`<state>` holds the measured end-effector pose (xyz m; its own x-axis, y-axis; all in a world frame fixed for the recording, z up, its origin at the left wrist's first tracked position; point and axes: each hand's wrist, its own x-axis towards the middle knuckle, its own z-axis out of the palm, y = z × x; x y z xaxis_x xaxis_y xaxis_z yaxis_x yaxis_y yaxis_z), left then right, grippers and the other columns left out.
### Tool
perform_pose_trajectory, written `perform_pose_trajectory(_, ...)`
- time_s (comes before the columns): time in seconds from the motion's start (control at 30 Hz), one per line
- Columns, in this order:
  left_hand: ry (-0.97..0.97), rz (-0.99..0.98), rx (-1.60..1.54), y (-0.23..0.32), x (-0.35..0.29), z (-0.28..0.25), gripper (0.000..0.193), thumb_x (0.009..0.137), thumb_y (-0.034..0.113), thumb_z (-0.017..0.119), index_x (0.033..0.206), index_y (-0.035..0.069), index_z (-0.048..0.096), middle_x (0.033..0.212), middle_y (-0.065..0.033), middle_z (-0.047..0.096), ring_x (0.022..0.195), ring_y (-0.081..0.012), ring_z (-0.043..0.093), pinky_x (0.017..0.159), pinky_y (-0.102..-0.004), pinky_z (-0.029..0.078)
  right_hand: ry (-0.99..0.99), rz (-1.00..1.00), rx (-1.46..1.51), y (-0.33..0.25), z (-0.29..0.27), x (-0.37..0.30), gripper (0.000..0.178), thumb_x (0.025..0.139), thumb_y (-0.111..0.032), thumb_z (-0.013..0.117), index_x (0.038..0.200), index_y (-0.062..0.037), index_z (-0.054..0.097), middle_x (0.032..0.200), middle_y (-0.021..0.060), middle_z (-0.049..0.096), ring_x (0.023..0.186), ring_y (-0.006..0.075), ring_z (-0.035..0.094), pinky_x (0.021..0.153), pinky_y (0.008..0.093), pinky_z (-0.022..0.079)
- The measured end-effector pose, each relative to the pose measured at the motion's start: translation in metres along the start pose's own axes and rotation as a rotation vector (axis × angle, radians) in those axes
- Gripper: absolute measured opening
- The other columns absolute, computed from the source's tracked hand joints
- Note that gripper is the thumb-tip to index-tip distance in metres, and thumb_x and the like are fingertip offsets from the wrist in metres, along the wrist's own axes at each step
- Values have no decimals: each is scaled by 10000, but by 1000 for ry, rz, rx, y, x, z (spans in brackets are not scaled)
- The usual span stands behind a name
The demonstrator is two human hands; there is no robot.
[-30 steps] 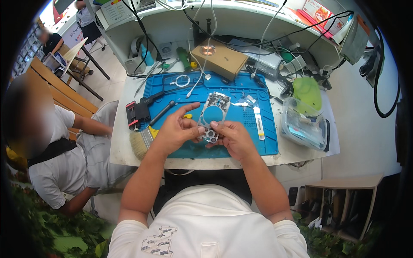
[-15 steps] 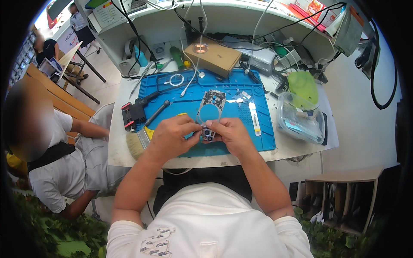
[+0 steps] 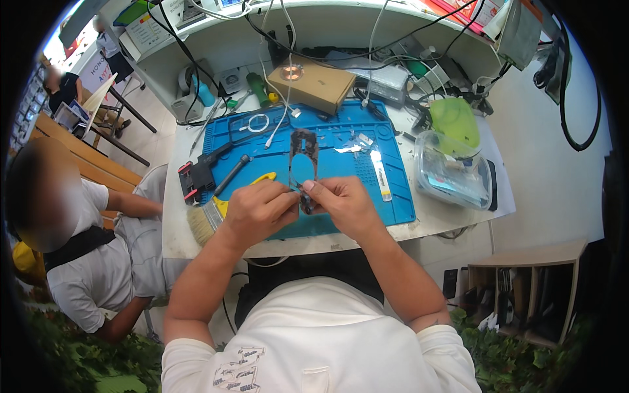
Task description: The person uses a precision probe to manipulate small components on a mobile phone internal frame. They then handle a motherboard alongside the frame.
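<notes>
Between my hands, over the blue mat (image 3: 327,226), is a thin dark phone back panel (image 3: 304,141) with a large round opening through its middle. My right hand (image 3: 348,204) grips its near end, with the thumb on top. My left hand (image 3: 261,208) is closed in a pinch at the same end; whatever its fingertips hold is too small to make out. The fingers partly hide this near end. Left of my left hand lie a wide brush (image 3: 203,223) with a yellow handle, a dark rod-shaped tool (image 3: 231,174) and a black and red phone clamp (image 3: 195,180).
White scraps (image 3: 357,145) and a white strip (image 3: 381,177) lie on the mat's right part. Beyond stand a cardboard box (image 3: 313,85) and hanging white cables (image 3: 284,121). A clear plastic tub (image 3: 452,175) is at the right. A seated person (image 3: 92,242) is close on my left.
The phone back panel has tilted, so its face and the camera rings at its near end show less. Both hands keep their place at it, and the whole view has shifted slightly.
</notes>
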<state>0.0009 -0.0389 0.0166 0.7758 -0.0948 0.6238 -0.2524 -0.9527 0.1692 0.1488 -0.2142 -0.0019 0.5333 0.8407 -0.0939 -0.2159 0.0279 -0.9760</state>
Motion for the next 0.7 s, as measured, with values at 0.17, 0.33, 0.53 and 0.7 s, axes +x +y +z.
perform_pose_trajectory(0.17, 105, -43, -31, 0, 1, 9, 266, 750, 14, 923, 976, 60, 790, 908, -74, 766, 730, -266, 749, 641, -366, 607, 13, -32, -7, -3, 0, -2, 430, 1144, -329, 752, 998, 66, 839, 827, 43, 763, 777, 87, 687, 710, 278, 573)
perform_pose_trajectory(0.33, 73, -225, -150, -1, 3, 10, 162, 846, 4, 854, 935, 28, 721, 862, -93, 716, 656, -253, 687, 614, -352, 572, 18, -66, 53, 0, 0, -3, 402, 1161, -296, 718, 1070, 70, 856, 886, 47, 785, 804, 94, 709, 766, 295, 630)
perform_pose_trajectory(0.53, 26, -475, -145, -17, -4, -4, 103, 966, -4, 726, 928, -4, 630, 857, -127, 670, 698, -223, 659, 647, -295, 515, 75, -86, 97, 0, 6, -3, 390, 1183, -265, 674, 1103, 70, 857, 867, 25, 767, 807, 76, 688, 750, 287, 624)
perform_pose_trajectory(0.7, 47, -609, -258, -13, 6, -3, 186, 983, -18, 770, 1169, -16, 767, 911, -71, 712, 755, -122, 668, 678, -294, 531, 94, -141, -12, 12, 3, 1, 386, 1186, -269, 672, 1112, 60, 859, 829, -4, 740, 773, 41, 622, 694, 261, 552)
